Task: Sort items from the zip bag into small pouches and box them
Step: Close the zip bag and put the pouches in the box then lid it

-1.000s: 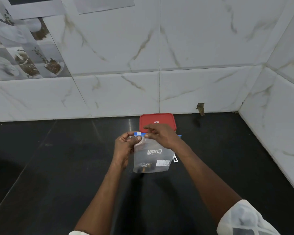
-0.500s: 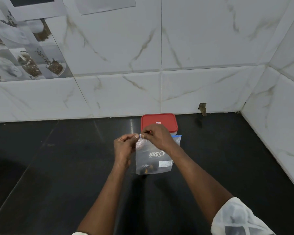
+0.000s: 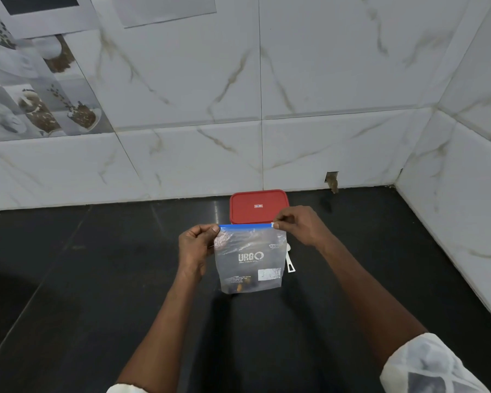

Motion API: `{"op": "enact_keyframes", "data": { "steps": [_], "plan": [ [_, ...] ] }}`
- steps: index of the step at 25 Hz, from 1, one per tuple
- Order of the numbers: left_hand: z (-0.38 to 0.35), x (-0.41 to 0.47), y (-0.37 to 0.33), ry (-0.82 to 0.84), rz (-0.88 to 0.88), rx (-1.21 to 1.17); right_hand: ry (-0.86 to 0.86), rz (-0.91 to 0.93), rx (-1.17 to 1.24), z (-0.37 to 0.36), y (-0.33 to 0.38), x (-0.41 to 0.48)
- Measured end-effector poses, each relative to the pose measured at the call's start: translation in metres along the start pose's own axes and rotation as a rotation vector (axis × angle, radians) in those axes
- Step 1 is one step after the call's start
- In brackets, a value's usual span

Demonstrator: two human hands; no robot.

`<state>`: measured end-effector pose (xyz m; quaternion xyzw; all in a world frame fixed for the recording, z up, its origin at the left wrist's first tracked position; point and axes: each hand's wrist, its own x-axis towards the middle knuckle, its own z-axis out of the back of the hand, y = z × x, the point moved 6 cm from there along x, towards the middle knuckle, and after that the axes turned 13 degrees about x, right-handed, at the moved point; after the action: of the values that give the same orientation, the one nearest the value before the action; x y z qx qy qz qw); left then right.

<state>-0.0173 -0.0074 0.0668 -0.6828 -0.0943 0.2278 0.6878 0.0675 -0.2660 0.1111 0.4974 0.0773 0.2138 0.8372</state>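
Both hands [image 3: 194,245] [image 3: 298,225] pinching zip bag [image 3: 250,259] top corners

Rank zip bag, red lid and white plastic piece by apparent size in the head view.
1. zip bag, though nearer the camera
2. red lid, front edge hidden
3. white plastic piece, partly hidden behind the bag
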Motion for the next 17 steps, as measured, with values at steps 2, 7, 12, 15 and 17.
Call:
{"op": "enact_keyframes", "data": {
  "steps": [2, 7, 12, 15, 17],
  "plan": [
    [0.001, 0.001, 0.0, -0.001, 0.002, 0.004, 0.0, -0.018, 0.026, 0.007, -0.007, 0.0],
    [-0.001, 0.004, 0.001, 0.006, 0.003, -0.014, -0.008, -0.061, 0.176, 0.016, -0.016, -0.003],
    [-0.004, 0.005, 0.0, 0.022, -0.019, -0.026, -0.035, -0.092, 0.302, 0.014, -0.013, -0.007],
    [-0.008, 0.001, 0.006, 0.166, -0.005, -0.047, -0.068, -0.148, 0.495, 0.005, -0.021, -0.014],
    [-0.009, -0.005, 0.022, 0.269, 0.011, 0.029, -0.017, -0.247, 0.601, -0.015, -0.036, -0.03]
  ]
}}
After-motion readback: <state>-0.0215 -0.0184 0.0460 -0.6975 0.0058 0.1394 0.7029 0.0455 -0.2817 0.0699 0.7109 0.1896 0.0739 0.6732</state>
